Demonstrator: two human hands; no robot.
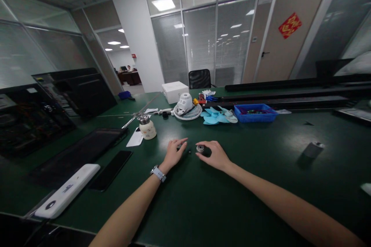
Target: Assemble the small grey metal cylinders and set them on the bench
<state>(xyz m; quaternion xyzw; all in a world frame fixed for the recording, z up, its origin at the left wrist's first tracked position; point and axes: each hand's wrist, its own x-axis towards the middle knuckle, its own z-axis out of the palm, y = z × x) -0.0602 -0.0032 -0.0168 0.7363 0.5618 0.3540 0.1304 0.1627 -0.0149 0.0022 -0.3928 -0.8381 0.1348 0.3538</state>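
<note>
My right hand curls its thumb and index finger round a small round metal part, whose ringed top looks like a bearing. It is at the green tabletop; its lower side is partly hidden by the fingers. Just to its left, my left hand has its thumb and fingers apart with nothing between them. A tiny dark ring-like piece lies on the table between the two hands. Farther right rests a grey metal cylinder, with a round boss on its end.
Behind my hands are a white fan housing, blue fan blades and a blue tray of small parts. On the left are a cream bottle, a black phone and a long white device. Black bars line the back right.
</note>
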